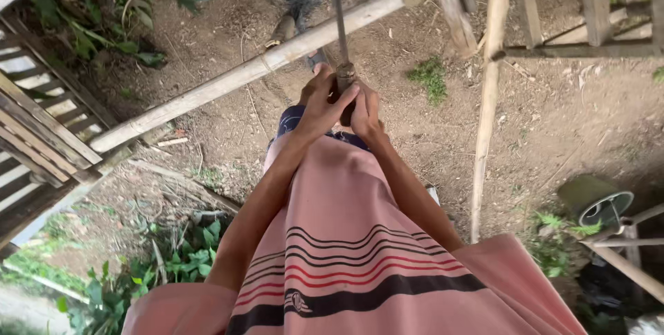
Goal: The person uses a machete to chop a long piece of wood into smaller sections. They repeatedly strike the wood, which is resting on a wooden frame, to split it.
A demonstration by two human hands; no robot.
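Observation:
Both hands grip the wooden handle of a long blade (pixel 339 24) that points away from me, up over a thick bamboo pole (pixel 228 79) lying slantwise across the dirt. My left hand (pixel 321 103) wraps the handle from the left side. My right hand (pixel 366 110) closes on it from the right, fingers overlapping the left. The blade's far end runs out of the top of the view. My pink striped shirt fills the lower middle of the view.
A thin bamboo stick (pixel 486 100) stands or lies at the right. Wooden slat fencing (pixel 41 127) is at the left, wooden frames (pixel 588 24) at the top right. A green can (pixel 596 200) lies at right. Green plants (pixel 173 259) grow at the lower left.

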